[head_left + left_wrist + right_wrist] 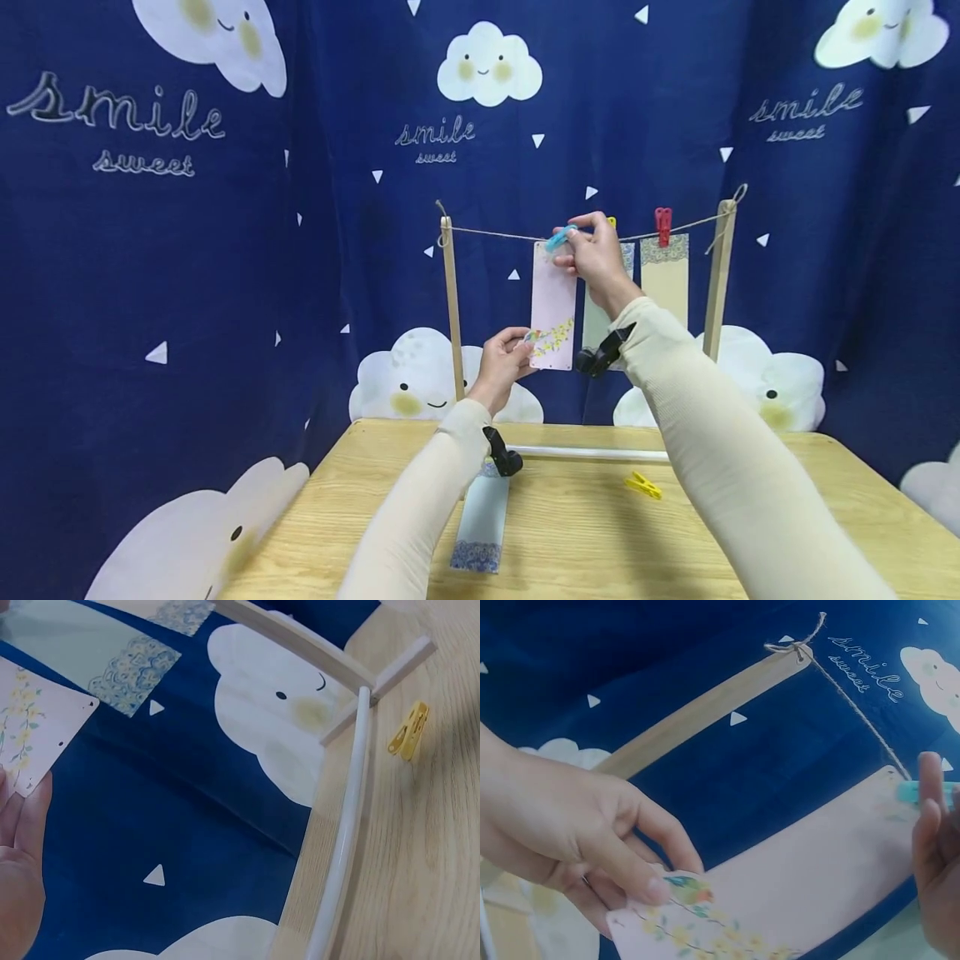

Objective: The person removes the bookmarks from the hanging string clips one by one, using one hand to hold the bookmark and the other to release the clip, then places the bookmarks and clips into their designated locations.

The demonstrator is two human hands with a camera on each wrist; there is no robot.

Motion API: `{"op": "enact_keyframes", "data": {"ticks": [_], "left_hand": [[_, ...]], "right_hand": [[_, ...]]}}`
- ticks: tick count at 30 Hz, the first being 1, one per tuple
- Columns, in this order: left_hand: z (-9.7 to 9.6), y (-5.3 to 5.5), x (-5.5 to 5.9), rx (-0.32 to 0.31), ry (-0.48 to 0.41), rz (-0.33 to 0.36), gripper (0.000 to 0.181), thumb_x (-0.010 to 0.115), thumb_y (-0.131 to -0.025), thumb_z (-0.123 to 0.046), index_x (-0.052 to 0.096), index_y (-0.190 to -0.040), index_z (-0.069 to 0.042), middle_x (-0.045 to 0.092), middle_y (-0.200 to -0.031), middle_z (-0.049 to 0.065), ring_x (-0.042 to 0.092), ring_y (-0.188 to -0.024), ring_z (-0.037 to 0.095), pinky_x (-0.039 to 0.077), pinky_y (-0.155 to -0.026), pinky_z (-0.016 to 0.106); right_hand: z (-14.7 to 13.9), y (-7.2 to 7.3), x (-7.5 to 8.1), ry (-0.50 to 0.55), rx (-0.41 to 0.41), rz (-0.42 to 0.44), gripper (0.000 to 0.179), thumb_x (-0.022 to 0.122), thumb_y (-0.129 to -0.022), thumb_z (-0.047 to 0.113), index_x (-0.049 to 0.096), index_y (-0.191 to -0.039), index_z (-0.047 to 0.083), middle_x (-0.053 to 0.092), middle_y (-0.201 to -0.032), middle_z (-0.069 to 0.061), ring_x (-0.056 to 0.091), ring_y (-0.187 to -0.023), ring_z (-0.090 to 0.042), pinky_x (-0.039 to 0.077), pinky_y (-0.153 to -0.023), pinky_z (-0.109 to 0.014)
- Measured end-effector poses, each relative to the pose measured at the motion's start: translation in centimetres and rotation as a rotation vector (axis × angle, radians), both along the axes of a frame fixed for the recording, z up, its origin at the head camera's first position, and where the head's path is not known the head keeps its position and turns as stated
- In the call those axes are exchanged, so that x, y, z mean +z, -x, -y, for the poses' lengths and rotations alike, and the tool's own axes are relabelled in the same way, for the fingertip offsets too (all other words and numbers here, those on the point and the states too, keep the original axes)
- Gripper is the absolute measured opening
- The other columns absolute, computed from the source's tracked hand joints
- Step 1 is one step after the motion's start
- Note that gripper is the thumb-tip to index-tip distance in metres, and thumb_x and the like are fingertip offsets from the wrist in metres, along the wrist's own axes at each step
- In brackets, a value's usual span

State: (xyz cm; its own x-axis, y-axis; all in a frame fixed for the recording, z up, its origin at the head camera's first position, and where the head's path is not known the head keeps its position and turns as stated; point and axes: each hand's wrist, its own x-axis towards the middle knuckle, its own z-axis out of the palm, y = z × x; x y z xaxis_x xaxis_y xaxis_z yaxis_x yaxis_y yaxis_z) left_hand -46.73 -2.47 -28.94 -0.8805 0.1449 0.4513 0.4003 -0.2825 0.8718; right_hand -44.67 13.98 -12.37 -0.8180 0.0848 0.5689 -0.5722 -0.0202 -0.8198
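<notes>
A pink card (552, 292) with yellow flowers and a bird hangs upright against a thin string (491, 233). Near its lower left edge, my left hand (502, 367) pinches it between thumb and fingers. My right hand (600, 260) holds a light blue clothespin (560, 237) at the card's top edge, tilted across the string. Whether the clothespin bites on both card and string is unclear. To the right, a pale green card (596, 325) hangs partly behind my right hand, and a cream card (667, 287) hangs from a red clothespin (663, 225).
Wooden posts (452, 292) hold the string at both ends. A white rod (585, 453) runs along the base. On the table (570, 542) lie a yellow clothespin (643, 485) and a pale blue card (480, 517) with lace-patterned ends. A yellow clip (612, 222) shows behind my right hand.
</notes>
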Motion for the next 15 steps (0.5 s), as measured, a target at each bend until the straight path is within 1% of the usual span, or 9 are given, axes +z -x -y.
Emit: {"op": "enact_keyframes", "data": {"ticks": [4,9,12,15], "left_hand": [[-0.09,-0.23,0.34,-0.004,-0.017,0.003,0.023,0.056,-0.104,0.004,0.064,-0.125,0.003,0.071,-0.107,0.014,0.07,-0.081,0.017,0.061,-0.073,0.029],[-0.31,-0.46,0.4,-0.033,-0.01,0.007,0.023,0.056,-0.104,0.004,0.064,-0.126,0.003,0.071,-0.107,0.013,0.069,-0.082,0.016,0.061,-0.072,0.028],[-0.42,-0.58,0.37,-0.044,-0.01,0.013,0.024,0.057,-0.104,0.004,0.064,-0.126,0.002,0.071,-0.107,0.013,0.07,-0.082,0.016,0.061,-0.072,0.028],[-0.39,-0.6,0.32,-0.041,-0.002,0.01,0.024,0.057,-0.104,0.003,0.064,-0.127,0.002,0.071,-0.109,0.014,0.07,-0.084,0.017,0.061,-0.075,0.029]], "right_hand": [[0.34,0.25,-0.22,0.116,0.03,-0.024,0.017,0.044,-0.112,0.01,0.044,-0.129,0.008,0.061,-0.141,-0.019,0.064,-0.057,-0.005,0.047,-0.051,-0.016],[0.65,-0.01,-0.24,0.282,0.086,-0.042,0.013,0.044,-0.112,0.009,0.044,-0.124,0.01,0.057,-0.144,-0.024,0.063,-0.055,-0.004,0.046,-0.051,-0.016],[0.63,-0.17,-0.15,0.332,0.12,-0.045,0.013,0.044,-0.111,0.008,0.045,-0.124,0.011,0.056,-0.145,-0.025,0.063,-0.054,-0.005,0.047,-0.05,-0.016],[0.35,-0.33,0.01,0.337,0.131,-0.06,0.015,0.045,-0.111,0.009,0.045,-0.126,0.011,0.056,-0.144,-0.024,0.064,-0.054,-0.006,0.047,-0.05,-0.016]]}}
